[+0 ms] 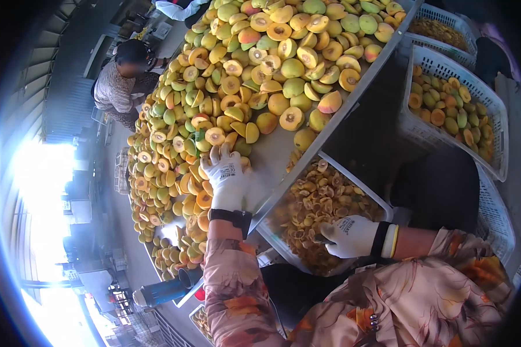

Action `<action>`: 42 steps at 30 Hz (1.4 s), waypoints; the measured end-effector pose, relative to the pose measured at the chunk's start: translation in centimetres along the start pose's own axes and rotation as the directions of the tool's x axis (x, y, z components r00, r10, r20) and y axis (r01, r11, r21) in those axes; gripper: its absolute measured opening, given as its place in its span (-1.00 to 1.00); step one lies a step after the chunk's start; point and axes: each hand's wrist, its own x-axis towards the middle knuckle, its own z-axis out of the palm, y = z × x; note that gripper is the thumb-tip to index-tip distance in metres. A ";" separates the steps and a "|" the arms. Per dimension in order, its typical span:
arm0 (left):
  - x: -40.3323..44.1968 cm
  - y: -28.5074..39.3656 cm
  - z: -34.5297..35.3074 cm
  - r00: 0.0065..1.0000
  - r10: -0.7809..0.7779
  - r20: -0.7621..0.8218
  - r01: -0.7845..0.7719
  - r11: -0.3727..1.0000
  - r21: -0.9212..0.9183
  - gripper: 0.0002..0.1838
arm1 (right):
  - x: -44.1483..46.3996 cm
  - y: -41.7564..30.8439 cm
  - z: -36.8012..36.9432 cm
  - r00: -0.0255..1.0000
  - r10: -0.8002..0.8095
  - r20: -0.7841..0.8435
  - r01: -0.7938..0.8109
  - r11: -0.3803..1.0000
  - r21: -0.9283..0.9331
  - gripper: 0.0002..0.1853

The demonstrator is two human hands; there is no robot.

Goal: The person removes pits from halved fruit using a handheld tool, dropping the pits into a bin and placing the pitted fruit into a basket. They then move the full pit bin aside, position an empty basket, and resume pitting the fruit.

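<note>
My left hand (227, 176), in a white glove, reaches onto a large pile of halved yellow-green peaches (231, 85) on the metal table. Its fingers are apart and touch the fruit at the near side of the pile. My right hand (348, 236), gloved too, is closed above a pale bin (382, 202) of brownish-yellow fruit scraps (321, 202). Something small and dark shows at its fingertips, too little to name. The cut faces of many peaches show orange flesh, some with the stone cavity or stone in view.
A raised metal edge (353, 104) borders the table. White crates of peach halves (454, 113) and scraps (440, 34) stand at right. A blue cylinder (159, 294) sits at the table's lower corner. Another person (118, 87) sits beyond the pile; a sleeve (179, 8) shows at the top.
</note>
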 end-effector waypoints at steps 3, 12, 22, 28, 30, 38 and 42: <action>-0.1 0.6 0.4 0.997 0.062 -0.039 -0.062 0.998 -0.024 -0.47 | 0.1 -0.4 -0.3 0.999 0.020 -0.035 -0.017 0.997 0.078 -0.66; -12.7 3.3 -5.8 0.960 -0.247 0.134 0.024 -0.402 -0.916 -0.47 | -1.0 -3.7 -1.8 0.891 -0.057 -0.450 0.238 0.903 0.357 -0.57; -23.6 10.0 -8.9 0.890 -0.429 0.152 -0.211 -0.684 -0.698 -0.43 | -3.0 -9.0 1.3 0.651 -0.453 -0.610 0.467 0.872 -0.149 -0.72; -26.1 11.8 -10.0 0.758 -0.641 0.120 -0.386 -0.589 -0.710 -0.54 | -3.8 -9.3 2.9 0.492 -0.770 -0.406 0.425 0.619 -0.660 -0.78; -26.8 11.9 -10.7 0.719 -0.690 0.085 -0.412 -0.521 -0.747 -0.56 | -4.4 -9.5 2.8 0.490 -0.816 -0.306 0.326 0.497 -0.804 -0.78; -28.3 11.6 -11.4 0.694 -0.716 0.076 -0.411 -0.481 -0.774 -0.63 | -5.1 -10.2 4.2 0.613 -0.647 -0.454 0.584 0.758 -0.292 -0.84; -28.5 11.3 -11.1 0.696 -0.715 0.070 -0.382 -0.450 -0.807 -0.64 | -7.5 -13.3 0.7 0.823 -0.464 -0.329 0.507 0.860 0.055 -0.80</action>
